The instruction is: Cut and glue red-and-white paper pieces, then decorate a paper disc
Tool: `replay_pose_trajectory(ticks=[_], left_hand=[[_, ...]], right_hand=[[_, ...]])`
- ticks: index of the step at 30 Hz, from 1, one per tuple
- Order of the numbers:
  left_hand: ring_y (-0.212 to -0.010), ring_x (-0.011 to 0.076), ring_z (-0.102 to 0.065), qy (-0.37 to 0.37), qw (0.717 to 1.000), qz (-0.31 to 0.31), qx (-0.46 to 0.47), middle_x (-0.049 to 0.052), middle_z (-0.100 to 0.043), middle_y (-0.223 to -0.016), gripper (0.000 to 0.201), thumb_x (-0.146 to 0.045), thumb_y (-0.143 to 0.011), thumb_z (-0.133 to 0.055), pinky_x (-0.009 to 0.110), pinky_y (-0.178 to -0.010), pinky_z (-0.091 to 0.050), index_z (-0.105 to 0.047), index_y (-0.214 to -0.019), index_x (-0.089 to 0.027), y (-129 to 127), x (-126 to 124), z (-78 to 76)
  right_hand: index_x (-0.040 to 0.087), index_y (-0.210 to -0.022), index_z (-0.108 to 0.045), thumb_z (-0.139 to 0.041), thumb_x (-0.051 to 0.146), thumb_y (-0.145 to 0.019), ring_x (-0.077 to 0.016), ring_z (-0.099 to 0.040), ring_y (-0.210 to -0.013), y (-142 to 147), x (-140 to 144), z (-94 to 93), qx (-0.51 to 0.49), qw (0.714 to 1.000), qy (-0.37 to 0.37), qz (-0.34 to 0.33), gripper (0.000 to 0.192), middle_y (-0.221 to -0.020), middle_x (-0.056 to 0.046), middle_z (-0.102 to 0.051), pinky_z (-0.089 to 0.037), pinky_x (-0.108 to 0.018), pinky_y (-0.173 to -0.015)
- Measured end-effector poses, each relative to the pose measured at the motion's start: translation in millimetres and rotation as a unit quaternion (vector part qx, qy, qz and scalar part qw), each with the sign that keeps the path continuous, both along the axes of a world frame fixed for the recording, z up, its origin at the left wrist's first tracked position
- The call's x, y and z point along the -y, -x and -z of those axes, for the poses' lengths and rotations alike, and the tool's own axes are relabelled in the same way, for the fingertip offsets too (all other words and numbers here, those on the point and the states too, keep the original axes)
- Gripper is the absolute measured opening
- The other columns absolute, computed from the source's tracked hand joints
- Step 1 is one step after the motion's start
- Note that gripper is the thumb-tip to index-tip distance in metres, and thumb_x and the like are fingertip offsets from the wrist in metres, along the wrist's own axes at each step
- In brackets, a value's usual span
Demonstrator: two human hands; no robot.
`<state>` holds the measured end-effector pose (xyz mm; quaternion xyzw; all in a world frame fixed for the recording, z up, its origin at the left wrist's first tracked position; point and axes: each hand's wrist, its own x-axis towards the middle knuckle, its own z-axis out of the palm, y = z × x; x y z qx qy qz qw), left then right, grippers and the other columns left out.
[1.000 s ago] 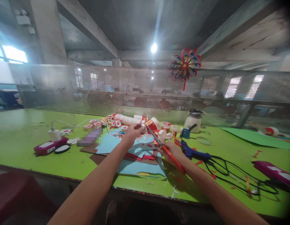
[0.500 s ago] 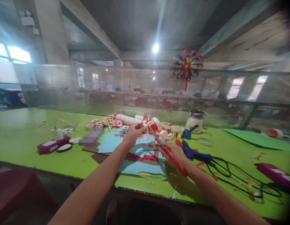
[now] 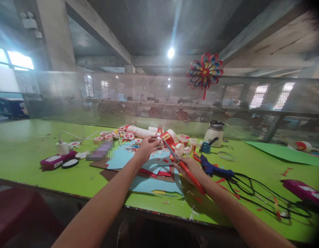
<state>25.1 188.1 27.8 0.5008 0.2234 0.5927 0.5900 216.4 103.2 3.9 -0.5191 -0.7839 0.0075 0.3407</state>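
1. Where the two hands meet, above the middle of the green table, a red-and-white paper cup is pinched at its rim by the left hand, fingers closed on it.
2. Red-handled scissors with grey metal blades: gripped by the right hand, fingers closed round the handles; blades point up and away, the tips at the cup's near side. Whether the blades are parted cannot be told.
3. Loose sheets of light blue, red and brown paper: stacked flat under both hands, reaching toward the table's near edge; small red and white offcuts scattered about them.
4. Further red-and-white paper cups: standing and lying just behind the held cup, with a long white paper tube to their left.
5. Small round red-and-white paper discs: a cluster left of the tube, toward the far edge.
6. Blue hot-glue gun: lying just right of the right hand; its black cable loops toward the right end.
7. White jar with a dark lid: upright near the far edge, a small blue pot in front.
8. White plug adapter with white cord: left part of the table, beside a magenta-and-white flat case.
9. Second magenta case: near the right end.
10. Perforated metal screen: along the far edge; a red, blue and yellow paper rosette hangs on it.
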Motion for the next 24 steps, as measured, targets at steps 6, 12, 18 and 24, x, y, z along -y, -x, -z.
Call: replay_pose_trajectory(ticks=[6, 12, 18, 24], left_hand=[[-0.068, 0.0174, -0.065, -0.008, 1.0, -0.015, -0.004, 0.005, -0.066, -0.078, 0.04, -0.019, -0.064, -0.078, 0.042, -0.072, -0.054, -0.058, -0.097, -0.01, -2.5, 2.9, -1.2], [-0.067, 0.0174, -0.065, -0.007, 1.0, -0.024, -0.006, 0.006, -0.066, -0.076, 0.039, -0.018, -0.063, -0.078, 0.038, -0.068, -0.055, -0.059, -0.096, -0.01, -1.4, 2.0, -1.5], [-0.068, 0.0179, -0.066, -0.003, 0.999, -0.035, -0.011, 0.008, -0.067, -0.079, 0.038, -0.019, -0.064, -0.077, 0.035, -0.066, -0.055, -0.059, -0.096, -0.01, -1.3, 3.5, -2.1], [-0.066, 0.017, -0.066, 0.002, 0.999, -0.033, -0.01, 0.008, -0.067, -0.078, 0.035, -0.02, -0.066, -0.076, 0.035, -0.067, -0.055, -0.059, -0.094, -0.01, -4.5, 4.5, -1.3]], right_hand=[[0.017, -0.086, -0.072, -0.05, 0.036, -0.083, -0.025, -0.067, -0.071, 2.0, 1.7, 2.0, 0.0, 1.0, -0.006, 0.02, 0.029, -0.077, -0.011, -0.074, -0.044, -0.029, -0.062], [0.018, -0.081, -0.072, -0.049, 0.038, -0.083, -0.022, -0.065, -0.06, 3.0, 0.4, 1.9, -0.006, 1.0, -0.002, 0.021, 0.03, -0.067, -0.009, -0.071, -0.043, -0.028, -0.056], [0.018, -0.08, -0.071, -0.05, 0.039, -0.082, -0.0214, -0.066, -0.065, -1.0, -3.6, -0.8, -0.02, 1.0, 0.012, -0.007, 0.03, -0.07, -0.006, -0.071, -0.046, -0.027, -0.059], [0.017, -0.074, -0.071, -0.047, 0.042, -0.084, -0.0184, -0.061, -0.058, -1.0, -2.3, 0.2, -0.039, 0.999, 0.013, -0.035, 0.036, -0.065, -0.005, -0.068, -0.045, -0.026, -0.053]])
